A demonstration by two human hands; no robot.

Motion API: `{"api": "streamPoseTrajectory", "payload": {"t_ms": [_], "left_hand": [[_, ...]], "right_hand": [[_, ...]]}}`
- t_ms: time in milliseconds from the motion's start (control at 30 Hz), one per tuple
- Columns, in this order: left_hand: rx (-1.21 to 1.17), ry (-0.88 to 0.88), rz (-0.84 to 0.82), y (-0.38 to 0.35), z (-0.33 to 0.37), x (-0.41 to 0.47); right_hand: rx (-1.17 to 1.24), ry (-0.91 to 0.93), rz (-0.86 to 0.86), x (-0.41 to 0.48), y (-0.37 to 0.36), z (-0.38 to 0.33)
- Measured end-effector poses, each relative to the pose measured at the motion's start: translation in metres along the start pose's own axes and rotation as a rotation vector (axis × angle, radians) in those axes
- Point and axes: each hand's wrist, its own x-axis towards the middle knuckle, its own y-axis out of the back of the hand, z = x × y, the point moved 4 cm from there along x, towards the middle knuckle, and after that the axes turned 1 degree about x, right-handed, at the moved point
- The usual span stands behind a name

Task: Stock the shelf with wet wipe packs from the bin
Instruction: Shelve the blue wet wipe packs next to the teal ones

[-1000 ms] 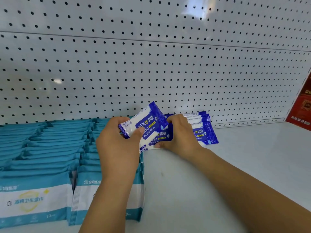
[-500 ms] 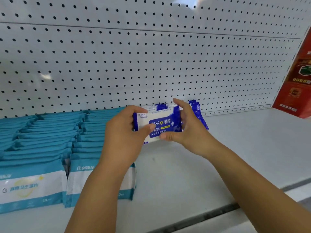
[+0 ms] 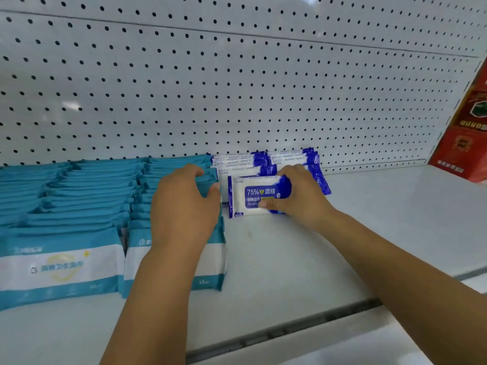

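A blue-and-white wet wipe pack (image 3: pixel 249 197) stands upright on the white shelf (image 3: pixel 303 262), at the front of a short row of the same blue packs (image 3: pixel 263 160) that runs back to the pegboard. My right hand (image 3: pixel 300 197) grips this front pack at its right end, thumb on the label and fingers over the top edge. My left hand (image 3: pixel 184 206) is off the pack, fingers loosely curved above the neighbouring teal packs, thumb tip close to the blue pack's left edge. The bin is out of view.
Two long rows of teal wet wipe packs (image 3: pixel 79 196) fill the shelf's left side. A white pegboard (image 3: pixel 237 88) forms the back wall. A red box (image 3: pixel 463 143) stands at the far right. The shelf's front rail (image 3: pixel 276 330) runs across below my arms.
The pack went from tilted in both hands to upright at the front of the blue row. My left hand has let go and drawn left over the teal packs; my right hand still grips it.
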Motion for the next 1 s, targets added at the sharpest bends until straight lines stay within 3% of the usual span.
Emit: {"api": "streamPoseTrajectory", "payload": {"t_ms": [267,433,667,833,1000], "left_hand": [[0.099,-0.041,0.041,0.003,-0.002,-0.003],[0.07,-0.027,0.054,0.009,-0.005,-0.003],[-0.004,-0.15,0.015,0.014,-0.006,-0.009],[-0.026,-0.271,0.007,0.008,0.002,-0.019],[-0.007,-0.314,-0.026,0.002,0.01,-0.023]], "right_hand": [[-0.271,0.201,0.178,0.031,-0.021,-0.012],[-0.305,0.202,0.209,0.028,-0.024,-0.011],[-0.162,0.081,0.194,0.008,0.008,0.004],[-0.197,-0.166,0.048,-0.003,0.021,0.018],[-0.168,-0.197,0.019,-0.011,0.024,0.023]]}}
